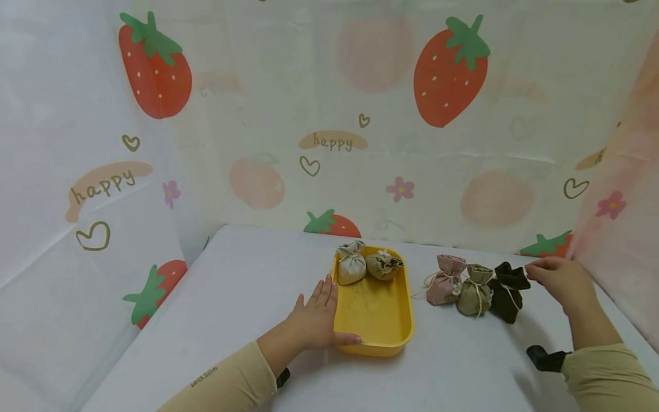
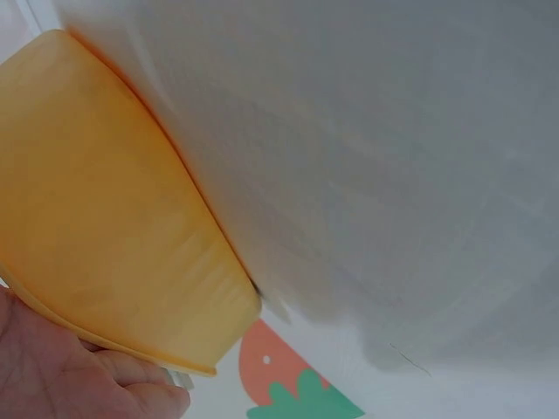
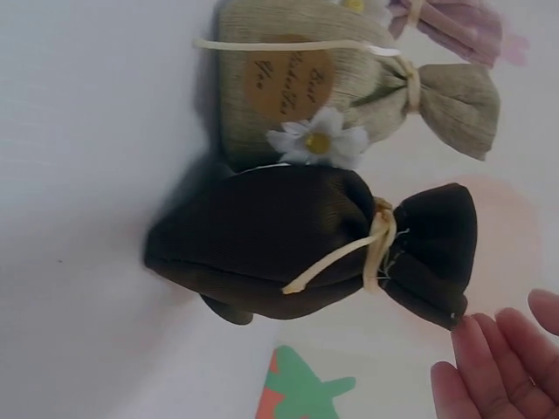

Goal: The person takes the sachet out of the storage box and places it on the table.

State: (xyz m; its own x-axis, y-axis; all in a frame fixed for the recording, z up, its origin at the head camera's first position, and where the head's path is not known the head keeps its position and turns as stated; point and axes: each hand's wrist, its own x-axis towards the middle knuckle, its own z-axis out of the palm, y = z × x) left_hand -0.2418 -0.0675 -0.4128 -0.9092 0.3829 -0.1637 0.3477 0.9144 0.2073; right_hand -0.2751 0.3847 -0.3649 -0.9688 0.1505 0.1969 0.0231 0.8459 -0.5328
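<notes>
My left hand point(image 1: 316, 315) lies along the left rim of a yellow tray point(image 1: 373, 320), fingers straight and thumb across its near left corner. Inside the tray's far end sit a cream drawstring pouch point(image 1: 352, 269) and an olive-tan pouch point(image 1: 383, 265). To the right, a black drawstring pouch point(image 3: 271, 240) stands upright, tied with a cream cord. The right hand point(image 1: 566, 283) is beside its gathered top, relaxed fingertips point(image 3: 476, 336) right at the top corner in the right wrist view.
Left of the black pouch stand an olive pouch point(image 1: 473, 294) with a white flower and a pink pouch point(image 1: 444, 283). They share the white tabletop point(image 1: 247, 269) with the tray. A strawberry-print cloth point(image 1: 329, 86) hangs behind the table.
</notes>
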